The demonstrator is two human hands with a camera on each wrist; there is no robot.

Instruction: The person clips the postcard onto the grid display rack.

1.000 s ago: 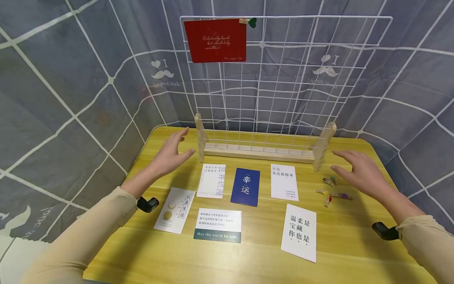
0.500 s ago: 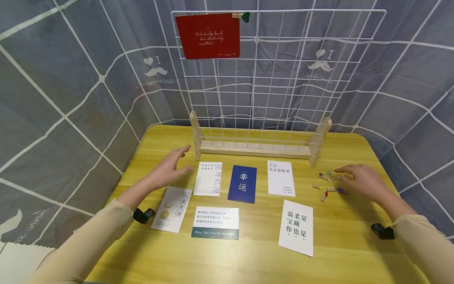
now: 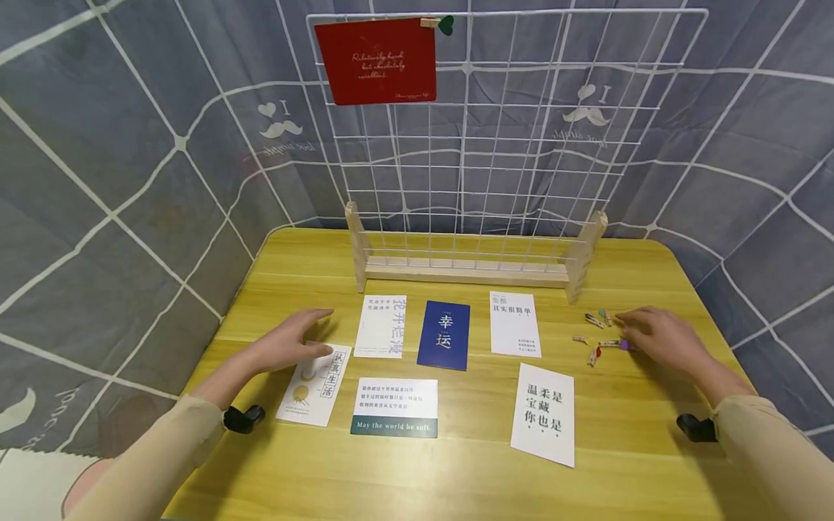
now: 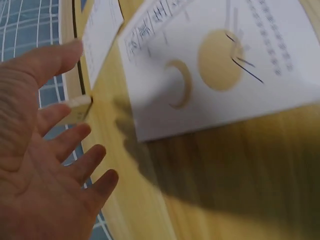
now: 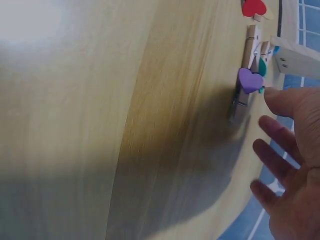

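Observation:
My left hand point(image 3: 301, 338) hovers open with straight fingers over the top edge of a white card printed with a moon and a yellow disc point(image 3: 315, 389). The left wrist view shows that hand point(image 4: 60, 150) spread just beside the same card point(image 4: 225, 65). My right hand point(image 3: 641, 331) is open, and its fingertips lie at a small group of wooden clothespins point(image 3: 602, 336). In the right wrist view its fingers point(image 5: 280, 145) stay straight. The thumb tip sits right by the purple-heart pin point(image 5: 248, 82). Neither hand holds anything.
A white wire grid point(image 3: 495, 145) stands in a wooden base point(image 3: 465, 273) at the back of the yellow table point(image 3: 456, 485). A red card point(image 3: 376, 59) is clipped to its top left. Several more cards lie flat, among them a blue one point(image 3: 445, 335) and a large white one point(image 3: 544, 414).
Both hands came down and back from near the grid's base. The left now hovers at the moon card. The right has reached the clothespins.

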